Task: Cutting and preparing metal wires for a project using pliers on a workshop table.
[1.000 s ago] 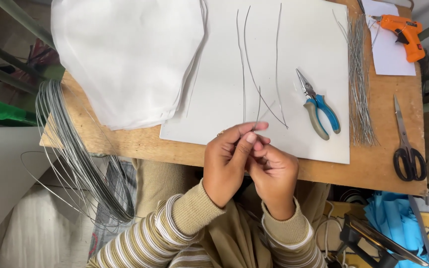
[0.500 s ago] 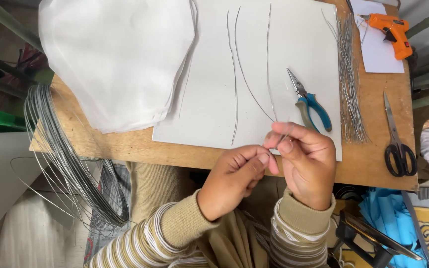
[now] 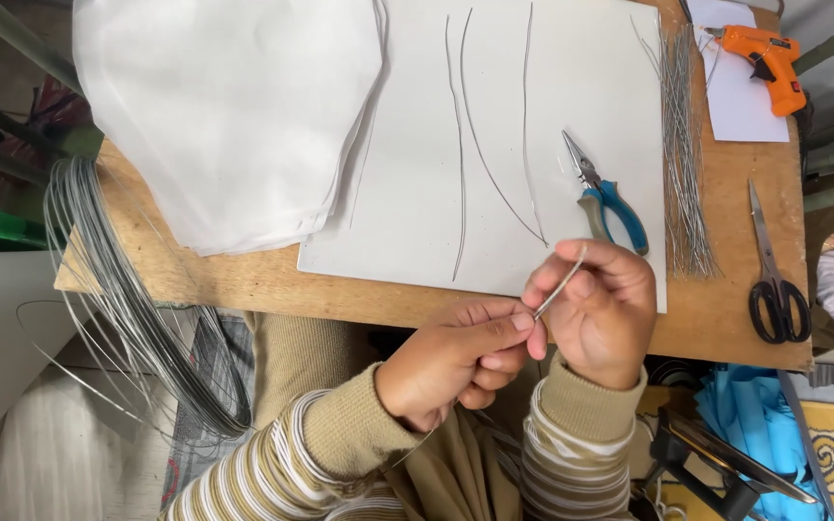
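1. Steel wire (image 3: pixel 560 282) pinched between my left hand (image 3: pixel 456 362) and right hand (image 3: pixel 602 314), just below the pliers (image 3: pixel 608 198): it could spring loose.
2. Loose end near my fingers (image 3: pixel 518 323) might jab them.

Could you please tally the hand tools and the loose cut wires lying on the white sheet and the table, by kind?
Pliers with blue handles: 1
Black scissors: 1
Orange glue gun: 1
Long cut wires lying singly on the white sheet: 3
Total: 6
The bundle of short wires is too dense to count. Both hands pinch one more wire.
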